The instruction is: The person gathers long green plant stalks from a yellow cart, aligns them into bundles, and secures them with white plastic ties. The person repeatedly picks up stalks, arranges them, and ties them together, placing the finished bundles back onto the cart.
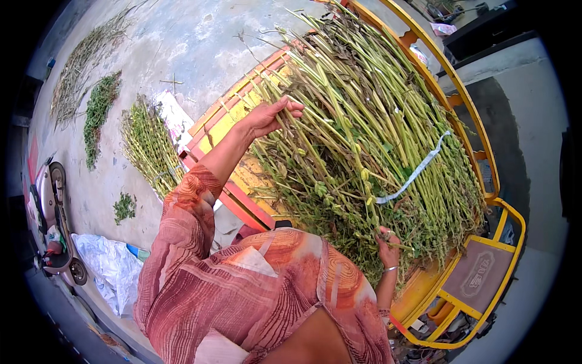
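Head view: a worker's left hand [271, 116] curls its fingers round a few thin stems at the near-left edge of the stalks [370, 115], while the right hand [388, 250] sits among their leafy ends, its grip partly hidden and impossible to tell. The stalks lie heaped on a yellow cart [247, 173], a pale strap [418, 173] across them. Steady handling probably means grasping several stems together and easing them lengthwise, lest leafy tips snag. Beyond, a smaller bundle [148, 142], a sack [109, 267] and a scooter [50, 212] occupy the floor [194, 36].
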Available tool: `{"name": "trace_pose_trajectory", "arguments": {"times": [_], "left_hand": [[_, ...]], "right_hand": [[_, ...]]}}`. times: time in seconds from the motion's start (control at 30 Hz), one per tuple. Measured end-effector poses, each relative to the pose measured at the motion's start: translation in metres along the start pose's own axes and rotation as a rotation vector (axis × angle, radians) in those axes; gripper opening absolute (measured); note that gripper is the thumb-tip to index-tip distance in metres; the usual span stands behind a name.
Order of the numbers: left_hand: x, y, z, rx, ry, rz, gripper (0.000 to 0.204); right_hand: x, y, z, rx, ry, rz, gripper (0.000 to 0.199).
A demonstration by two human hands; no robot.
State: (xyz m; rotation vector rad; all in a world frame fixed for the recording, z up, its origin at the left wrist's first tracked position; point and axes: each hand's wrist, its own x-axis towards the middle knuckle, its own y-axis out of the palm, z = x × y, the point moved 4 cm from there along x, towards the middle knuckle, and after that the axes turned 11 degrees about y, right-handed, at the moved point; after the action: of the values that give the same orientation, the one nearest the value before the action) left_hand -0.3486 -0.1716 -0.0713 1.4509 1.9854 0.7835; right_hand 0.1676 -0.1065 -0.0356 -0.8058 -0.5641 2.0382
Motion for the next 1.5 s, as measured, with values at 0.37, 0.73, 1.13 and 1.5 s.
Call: {"name": "trace_pose_trajectory", "arguments": {"times": [0.37, 0.73, 1.13, 1.5], "left_hand": [[-0.001, 0.036, 0.018, -0.235, 0.362, -0.19, 0.027], [0.042, 0.112, 0.012, -0.129, 0.38, -0.347, 0.031], [-0.015, 0.283, 0.001, 0.108, 0.576, -0.253, 0.028], [-0.023, 0.345, 0.007, 0.024, 0.574, 0.0, 0.029]], "right_hand": [[0.013, 0.021, 0.053, -0.084, -0.182, 0.104, 0.021], [-0.043, -0.052, 0.029, 0.626, -0.216, -0.769, 0.03], [-0.038, -0.098, 0.074, 0.638, -0.226, -0.482, 0.037], [-0.014, -0.133, 0.21, -0.284, -0.383, -0.816, 0.035]]}}
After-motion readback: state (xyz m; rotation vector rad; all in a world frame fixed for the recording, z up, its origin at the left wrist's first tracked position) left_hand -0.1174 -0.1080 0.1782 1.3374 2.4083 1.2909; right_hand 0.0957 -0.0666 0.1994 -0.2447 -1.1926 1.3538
